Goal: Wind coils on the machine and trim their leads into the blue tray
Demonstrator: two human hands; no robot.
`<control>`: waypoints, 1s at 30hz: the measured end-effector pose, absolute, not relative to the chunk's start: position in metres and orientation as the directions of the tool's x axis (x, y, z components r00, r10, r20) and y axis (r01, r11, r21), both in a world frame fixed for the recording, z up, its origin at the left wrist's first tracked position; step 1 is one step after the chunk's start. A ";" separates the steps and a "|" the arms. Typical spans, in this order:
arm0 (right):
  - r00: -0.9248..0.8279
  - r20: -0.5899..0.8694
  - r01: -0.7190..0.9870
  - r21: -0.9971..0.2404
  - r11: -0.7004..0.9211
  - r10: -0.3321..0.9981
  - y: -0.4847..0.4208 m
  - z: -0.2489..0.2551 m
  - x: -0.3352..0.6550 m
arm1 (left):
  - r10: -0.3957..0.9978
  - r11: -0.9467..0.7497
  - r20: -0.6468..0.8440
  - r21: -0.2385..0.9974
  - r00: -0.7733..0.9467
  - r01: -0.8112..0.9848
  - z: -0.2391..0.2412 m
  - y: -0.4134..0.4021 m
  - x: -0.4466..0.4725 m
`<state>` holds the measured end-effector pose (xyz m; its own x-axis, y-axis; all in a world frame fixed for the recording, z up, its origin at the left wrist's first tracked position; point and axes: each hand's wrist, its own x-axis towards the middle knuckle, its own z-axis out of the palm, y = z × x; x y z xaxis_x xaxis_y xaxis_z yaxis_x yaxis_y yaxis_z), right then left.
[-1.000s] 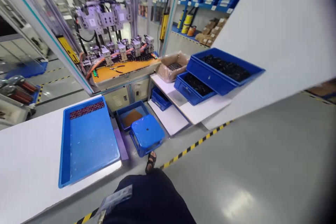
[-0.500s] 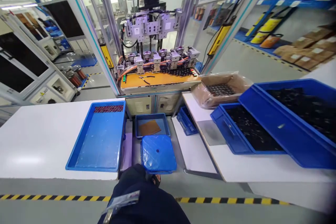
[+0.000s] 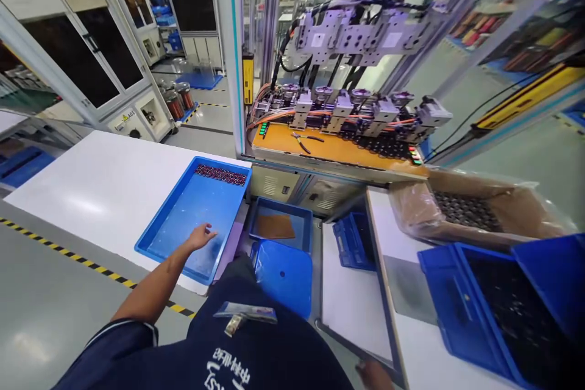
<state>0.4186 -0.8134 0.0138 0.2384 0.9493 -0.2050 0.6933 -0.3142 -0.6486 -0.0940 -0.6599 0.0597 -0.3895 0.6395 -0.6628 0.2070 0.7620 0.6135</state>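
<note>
My left hand (image 3: 201, 236) hangs over the near part of a shallow blue tray (image 3: 183, 219), holding nothing, its fingers loosely apart. Along the far end of that tray lies a band of small dark red, shiny parts (image 3: 220, 175). At the bottom edge of the view is my right hand (image 3: 372, 373), smeared and partly cut off, beside the right-hand table's near leg frame; its fingers cannot be made out. A blue stool (image 3: 286, 283) stands right in front of my body.
Ahead is a machine with an orange work plate (image 3: 338, 149), bearing pliers (image 3: 304, 141) and black parts (image 3: 379, 145). On the right table are a plastic-lined carton (image 3: 415, 204) and blue bins (image 3: 461, 311) of black parts. A blue floor tray (image 3: 304, 228) holds a brown sheet.
The view has turned left and come closer to the machine. My left arm has come in over the blue tray, and my right hand now shows at the bottom edge.
</note>
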 end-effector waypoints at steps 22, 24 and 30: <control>0.122 0.222 0.946 -0.322 -0.045 0.967 -0.246 0.005 0.327 | 0.327 0.319 -0.839 0.531 -0.435 -0.785 -0.074 -0.428 -0.072; 0.160 0.224 0.943 -0.321 -0.082 0.961 -0.249 -0.002 0.328 | 0.335 0.349 -0.828 0.553 -0.450 -0.757 -0.078 -0.429 -0.073; 0.204 0.219 0.936 -0.330 -0.124 0.954 -0.254 -0.005 0.331 | 0.439 0.514 -0.753 0.658 -0.490 -0.551 -0.073 -0.454 -0.052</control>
<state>0.3306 -0.2537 -0.0052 0.2042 0.9540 0.2193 0.9356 -0.1243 -0.3303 -0.0523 -0.4537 -0.0726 -0.4899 0.4389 -0.7532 -0.5508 0.5139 0.6577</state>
